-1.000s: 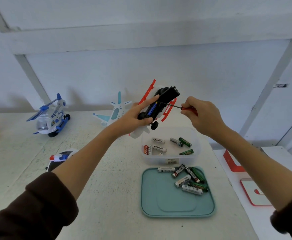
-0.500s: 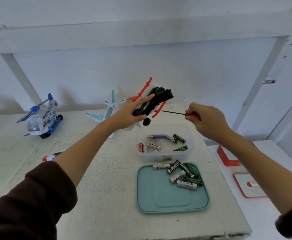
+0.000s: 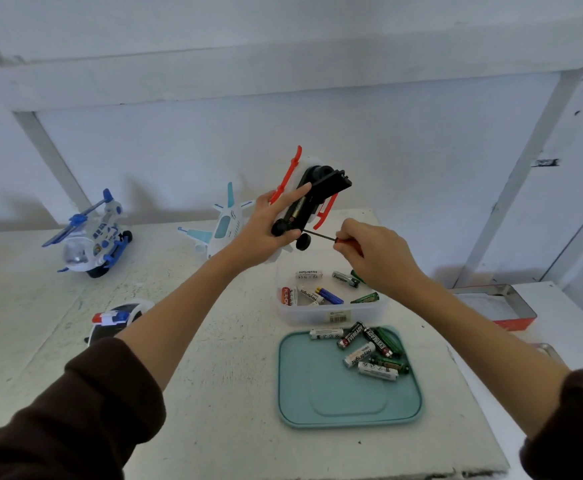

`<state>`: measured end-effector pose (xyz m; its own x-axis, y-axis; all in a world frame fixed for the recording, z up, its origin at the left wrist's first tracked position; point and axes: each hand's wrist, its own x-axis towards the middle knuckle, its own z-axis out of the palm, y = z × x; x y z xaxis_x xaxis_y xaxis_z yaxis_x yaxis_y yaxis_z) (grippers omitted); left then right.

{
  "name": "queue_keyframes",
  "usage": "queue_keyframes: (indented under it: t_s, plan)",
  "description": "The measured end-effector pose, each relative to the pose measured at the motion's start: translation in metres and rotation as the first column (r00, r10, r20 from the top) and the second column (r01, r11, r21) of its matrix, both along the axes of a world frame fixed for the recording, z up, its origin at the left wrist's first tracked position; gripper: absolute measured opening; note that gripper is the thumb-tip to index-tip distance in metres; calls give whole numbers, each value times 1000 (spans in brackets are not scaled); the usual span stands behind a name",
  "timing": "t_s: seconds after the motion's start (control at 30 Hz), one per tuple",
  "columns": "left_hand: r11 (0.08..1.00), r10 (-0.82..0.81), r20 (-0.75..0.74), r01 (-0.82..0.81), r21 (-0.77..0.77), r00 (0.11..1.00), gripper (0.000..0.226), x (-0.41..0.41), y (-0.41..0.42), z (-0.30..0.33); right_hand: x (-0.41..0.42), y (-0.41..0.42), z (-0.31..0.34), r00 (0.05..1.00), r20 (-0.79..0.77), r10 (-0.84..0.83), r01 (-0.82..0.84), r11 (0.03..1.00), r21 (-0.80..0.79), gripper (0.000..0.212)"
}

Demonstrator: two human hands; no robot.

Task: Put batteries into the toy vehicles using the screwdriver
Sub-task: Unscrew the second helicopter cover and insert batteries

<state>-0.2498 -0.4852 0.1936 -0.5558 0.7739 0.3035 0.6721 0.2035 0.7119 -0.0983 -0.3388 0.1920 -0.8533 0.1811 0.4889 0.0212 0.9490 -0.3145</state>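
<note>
Closest in, two dark brown sleeves (image 3: 75,410) frame a scuffed white tabletop (image 3: 213,393). At about five o'clock on it lies a smooth teal lid (image 3: 335,403), rounded at the corners, with a loose cluster of batteries (image 3: 369,348) at its far edge. Just beyond sits a clear plastic tub (image 3: 317,315) holding more batteries. A police car toy (image 3: 116,320) peeks out from behind the left forearm at nine o'clock.

Both bare forearms reach up and away over the tub. The left hand (image 3: 265,230) grips a red and black toy vehicle (image 3: 314,199), belly turned towards the person, forefinger stretched along its side; a battery shows in its open bay. The right hand (image 3: 376,251) is curled around the red handle of a screwdriver (image 3: 331,238), whose thin dark shaft points to nine o'clock, its tip near the toy's small black wheel.

Further back stand a white toy plane (image 3: 226,226) and, at ten o'clock, a blue and white toy helicopter (image 3: 92,240). A red metal tin (image 3: 497,306) rests at three o'clock. Behind everything rises a white painted wall (image 3: 283,140) with plain beams.
</note>
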Motion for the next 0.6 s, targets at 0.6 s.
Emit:
queue_keyframes:
  t_s: [0.6]
  plan:
    - [987,126,66,-132,90,990,71,14,7,0,4,-21,-16,974,-222,-35,73,984,165,27]
